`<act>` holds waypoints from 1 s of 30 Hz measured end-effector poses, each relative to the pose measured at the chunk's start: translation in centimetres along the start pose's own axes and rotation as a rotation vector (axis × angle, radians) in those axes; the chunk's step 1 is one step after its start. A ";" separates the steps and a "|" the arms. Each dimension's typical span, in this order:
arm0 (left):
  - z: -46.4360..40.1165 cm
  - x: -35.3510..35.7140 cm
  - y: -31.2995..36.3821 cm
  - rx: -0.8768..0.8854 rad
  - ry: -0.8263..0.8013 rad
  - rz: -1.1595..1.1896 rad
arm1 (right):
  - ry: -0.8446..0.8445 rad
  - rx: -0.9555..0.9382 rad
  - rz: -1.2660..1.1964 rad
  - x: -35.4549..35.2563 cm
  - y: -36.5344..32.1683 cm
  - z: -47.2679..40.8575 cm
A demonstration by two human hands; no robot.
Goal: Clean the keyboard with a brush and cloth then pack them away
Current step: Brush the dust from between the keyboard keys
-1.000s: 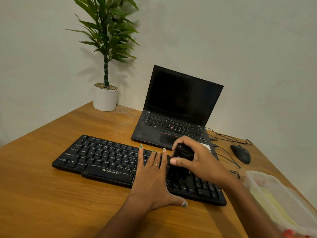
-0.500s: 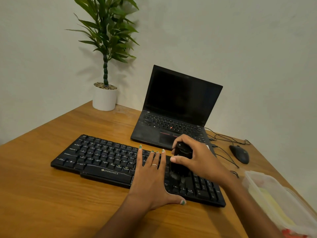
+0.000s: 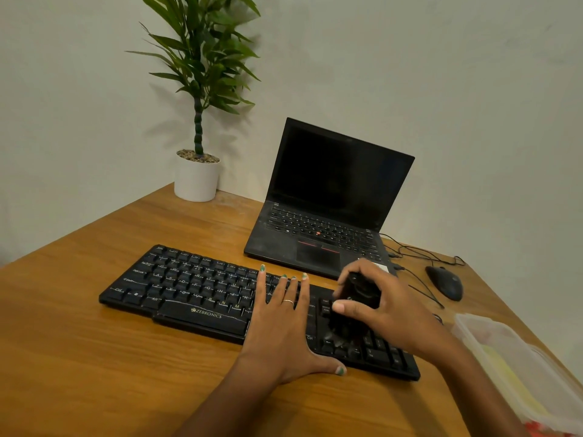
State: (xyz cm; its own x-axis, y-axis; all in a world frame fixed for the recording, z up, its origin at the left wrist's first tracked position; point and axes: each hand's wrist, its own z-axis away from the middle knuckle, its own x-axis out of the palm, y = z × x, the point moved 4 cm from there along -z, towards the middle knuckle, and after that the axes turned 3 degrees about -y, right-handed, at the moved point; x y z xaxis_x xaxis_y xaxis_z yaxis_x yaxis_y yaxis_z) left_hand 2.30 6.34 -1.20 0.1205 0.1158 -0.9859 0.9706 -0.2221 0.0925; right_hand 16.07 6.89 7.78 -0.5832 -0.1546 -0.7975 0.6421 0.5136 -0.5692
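We are brushing: our right hand [image 3: 388, 305] grips the brush [image 3: 355, 305] over the right keys of the keyboard [image 3: 202, 288], which lies on the counter [image 3: 94, 357]; left hand [image 3: 279, 326] flat, steadying. Next, sweep leftward.

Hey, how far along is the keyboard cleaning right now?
Done: cannot tell which keys are already brushed. In hand: the right hand grips a black brush, bristles on the right-side keys of the keyboard, while the left hand lies flat on it. Left: wiping with the cloth, not clearly visible, then packing both away, probably into the open plastic box.
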 end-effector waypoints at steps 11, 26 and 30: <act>0.0 -0.1 0.1 0.000 -0.003 -0.020 | 0.147 0.002 0.028 -0.4 1.3 0.7; -0.1 0.1 0.1 -0.004 -0.027 -0.018 | 0.054 0.031 -0.002 -1.3 1.1 1.4; 0.0 0.0 0.1 -0.010 -0.025 -0.014 | 0.121 0.067 0.001 0.1 0.3 2.1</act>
State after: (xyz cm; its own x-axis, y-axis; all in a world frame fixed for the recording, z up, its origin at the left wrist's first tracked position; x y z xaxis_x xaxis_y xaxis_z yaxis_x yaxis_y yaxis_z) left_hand 2.42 6.34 -1.22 0.1017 0.0947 -0.9903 0.9741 -0.2113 0.0799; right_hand 17.29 5.24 7.11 -0.6353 -0.0492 -0.7707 0.6726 0.4552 -0.5835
